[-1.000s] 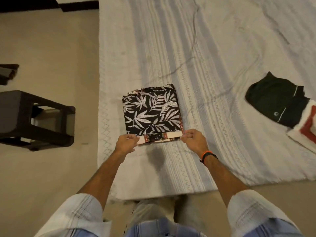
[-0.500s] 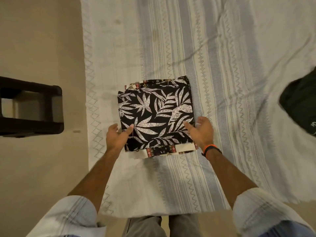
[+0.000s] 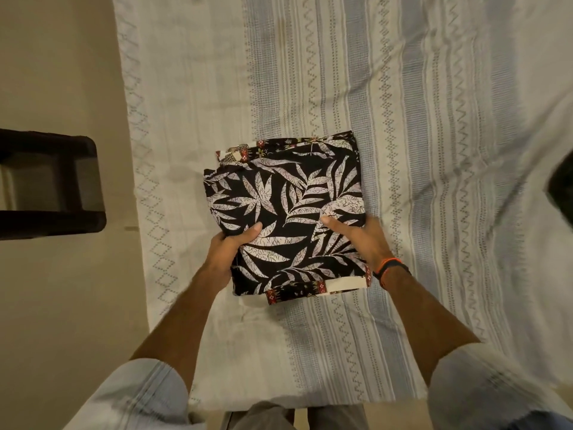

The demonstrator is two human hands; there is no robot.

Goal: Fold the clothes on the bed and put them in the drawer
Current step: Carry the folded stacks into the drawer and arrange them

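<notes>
A folded black garment with a white leaf print (image 3: 288,206) lies as a square stack on the striped bedsheet (image 3: 434,150), with a red, black and cream patterned piece showing at its near and far edges. My left hand (image 3: 229,249) grips the stack's near left side, thumb on top and fingers underneath. My right hand (image 3: 356,237) grips the near right side the same way; an orange and black band sits on that wrist. The near edge of the stack looks slightly lifted off the sheet.
A dark wooden stool (image 3: 52,187) stands on the beige floor to the left of the bed. A dark green garment (image 3: 562,187) shows at the right edge of the view. The bed's near edge runs just in front of my legs.
My hands went from pinching the stack's near corners to sliding along both sides and gripping it, thumbs on top. The view moved closer and leftward, pushing the dark green garment to the edge.
</notes>
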